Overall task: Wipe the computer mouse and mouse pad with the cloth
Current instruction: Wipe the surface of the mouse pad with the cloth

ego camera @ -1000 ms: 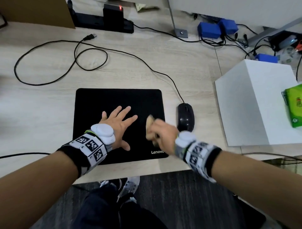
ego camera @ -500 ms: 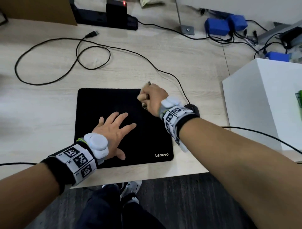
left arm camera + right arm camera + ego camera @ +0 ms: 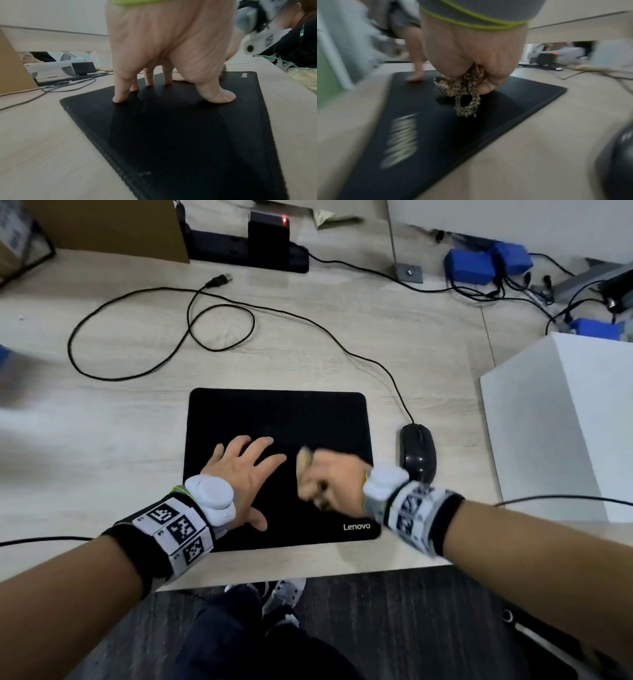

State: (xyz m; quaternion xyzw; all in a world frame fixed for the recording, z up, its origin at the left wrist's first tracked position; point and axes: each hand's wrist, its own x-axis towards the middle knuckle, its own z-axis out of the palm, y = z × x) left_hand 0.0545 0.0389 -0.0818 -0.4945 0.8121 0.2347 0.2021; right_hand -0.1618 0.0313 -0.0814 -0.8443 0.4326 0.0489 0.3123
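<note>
A black Lenovo mouse pad (image 3: 277, 416) lies on the light wooden desk. My left hand (image 3: 245, 470) rests flat on its left half, fingers spread and pressing down (image 3: 120, 98). My right hand (image 3: 325, 477) grips a bunched beige checkered cloth (image 3: 462, 92) and holds it against the pad's right half (image 3: 505, 102); in the head view a bit of cloth (image 3: 303, 458) pokes out past the fist. The black wired mouse (image 3: 418, 451) sits on the desk just right of the pad, untouched. The right wrist view is blurred by motion.
The mouse's cable (image 3: 164, 337) loops over the desk behind the pad. A white box (image 3: 561, 433) stands to the right. A black dock (image 3: 267, 244) and a cardboard panel (image 3: 102, 227) stand at the back, blue blocks (image 3: 486, 265) and wires at the back right. The desk's front edge lies just below the pad.
My right hand has swept the cloth from the pad's far right corner back toward me to its near right part. The left hand has stayed pressed on the pad.
</note>
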